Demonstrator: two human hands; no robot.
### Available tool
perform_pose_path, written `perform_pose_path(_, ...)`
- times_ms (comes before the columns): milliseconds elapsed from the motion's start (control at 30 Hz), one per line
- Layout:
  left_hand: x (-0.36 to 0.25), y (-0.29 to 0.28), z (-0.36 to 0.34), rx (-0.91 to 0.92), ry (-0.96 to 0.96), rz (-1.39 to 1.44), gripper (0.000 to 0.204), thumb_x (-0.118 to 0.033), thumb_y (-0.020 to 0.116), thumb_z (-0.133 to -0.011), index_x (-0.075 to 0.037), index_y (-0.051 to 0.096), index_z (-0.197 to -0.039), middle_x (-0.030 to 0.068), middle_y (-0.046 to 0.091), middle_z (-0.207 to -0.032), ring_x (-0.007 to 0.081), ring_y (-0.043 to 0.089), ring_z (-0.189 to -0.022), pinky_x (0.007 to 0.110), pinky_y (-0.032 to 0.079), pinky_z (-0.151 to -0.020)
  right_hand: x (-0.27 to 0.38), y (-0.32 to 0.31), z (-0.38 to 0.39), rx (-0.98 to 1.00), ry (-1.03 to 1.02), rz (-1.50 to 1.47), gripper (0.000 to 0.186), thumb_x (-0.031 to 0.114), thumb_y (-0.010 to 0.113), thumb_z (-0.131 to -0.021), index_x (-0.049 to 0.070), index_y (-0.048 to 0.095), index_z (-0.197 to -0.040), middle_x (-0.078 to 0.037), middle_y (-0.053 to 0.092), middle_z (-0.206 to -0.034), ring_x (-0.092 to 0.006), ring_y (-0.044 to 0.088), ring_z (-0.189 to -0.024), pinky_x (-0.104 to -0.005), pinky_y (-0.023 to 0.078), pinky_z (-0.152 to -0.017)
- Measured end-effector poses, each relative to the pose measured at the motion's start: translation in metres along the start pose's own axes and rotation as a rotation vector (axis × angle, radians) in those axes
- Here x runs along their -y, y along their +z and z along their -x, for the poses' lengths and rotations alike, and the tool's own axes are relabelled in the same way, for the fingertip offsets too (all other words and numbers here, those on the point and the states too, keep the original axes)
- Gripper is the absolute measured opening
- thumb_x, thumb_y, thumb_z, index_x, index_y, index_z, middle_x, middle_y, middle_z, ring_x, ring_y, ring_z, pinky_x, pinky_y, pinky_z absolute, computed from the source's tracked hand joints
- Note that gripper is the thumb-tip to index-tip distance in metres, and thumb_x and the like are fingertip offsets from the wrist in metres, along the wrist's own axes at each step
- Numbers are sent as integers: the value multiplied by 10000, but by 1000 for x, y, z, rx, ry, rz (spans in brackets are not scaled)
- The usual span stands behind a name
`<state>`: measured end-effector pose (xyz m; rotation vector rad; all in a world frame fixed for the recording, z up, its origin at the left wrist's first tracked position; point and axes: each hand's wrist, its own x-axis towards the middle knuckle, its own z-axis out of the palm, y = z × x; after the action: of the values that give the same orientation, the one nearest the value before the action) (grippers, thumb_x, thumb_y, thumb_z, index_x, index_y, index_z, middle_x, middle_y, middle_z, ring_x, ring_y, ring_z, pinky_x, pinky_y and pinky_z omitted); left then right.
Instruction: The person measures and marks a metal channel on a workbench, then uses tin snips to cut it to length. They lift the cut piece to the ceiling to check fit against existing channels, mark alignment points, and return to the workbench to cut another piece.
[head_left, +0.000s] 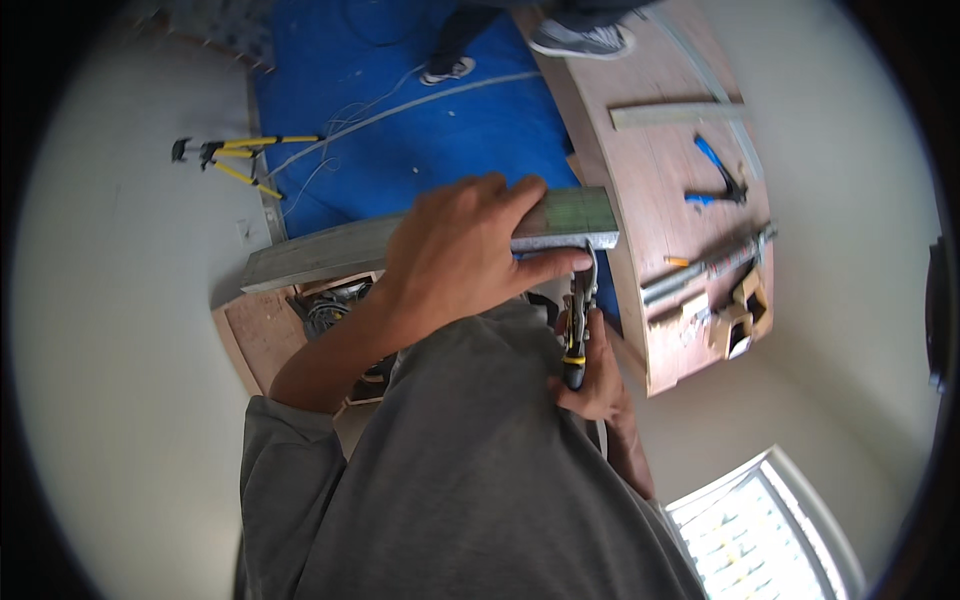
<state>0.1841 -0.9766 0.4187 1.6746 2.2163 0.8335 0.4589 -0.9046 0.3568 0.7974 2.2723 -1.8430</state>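
Note:
A long grey metal stud point(335, 245) lies crosswise in front of me, with a greenish sheen on its right end. My left hand point(465, 245) grips it from above, fingers over the far side and thumb stretched along the near edge. My right hand point(600, 375) is closed around black-and-yellow-handled tin snips point(575, 330), held upright below the stud's right end. The jaws meet the stud's near edge, close to my left thumb; whether they bite into it I cannot tell. My palm hides part of the handles.
At right, a wooden platform point(640, 170) carries a metal strip point(665, 115), a blue-handled tool point(718, 178), grey tubes point(705, 270) and small cardboard boxes point(735, 325). Another person's shoe point(583, 40) rests there. A yellow tripod point(235, 150) and cable flank the blue floor point(400, 150). An open wooden box point(262, 335) sits left.

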Motion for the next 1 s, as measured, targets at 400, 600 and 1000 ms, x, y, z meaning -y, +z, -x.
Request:
perform_pose_path(400,31,-41,35,-188,-157,-172,720,-758,693,-798,-44,678,-893,97,598,-647,249,633,-542,384,517,-522,34,13,-55,175,-55,105,1104,150,797,-674,-9,169,-1568,-292,518,-1378,-439,533,-1291,-462,433,-1086)
perform_pose_path(600,40,-45,48,-186,-225,-215,761,-795,675,-783,-42,703,-888,90,619,-648,235,651,-559,373,531,-537,37,27,-61,169,-94,74,931,130,753,-653,-21,285,-1444,-140,485,-1155,-287,500,-1044,-402,434,-922)
perform_pose_path(1000,51,-49,56,-78,-287,-215,783,-807,631,-813,-32,709,-885,93,648,-682,238,673,-607,389,543,-563,38,42,-67,195,-58,148,817,164,754,-648,-15,347,-1333,-151,487,-1081,-312,514,-1004,-425,438,-908)
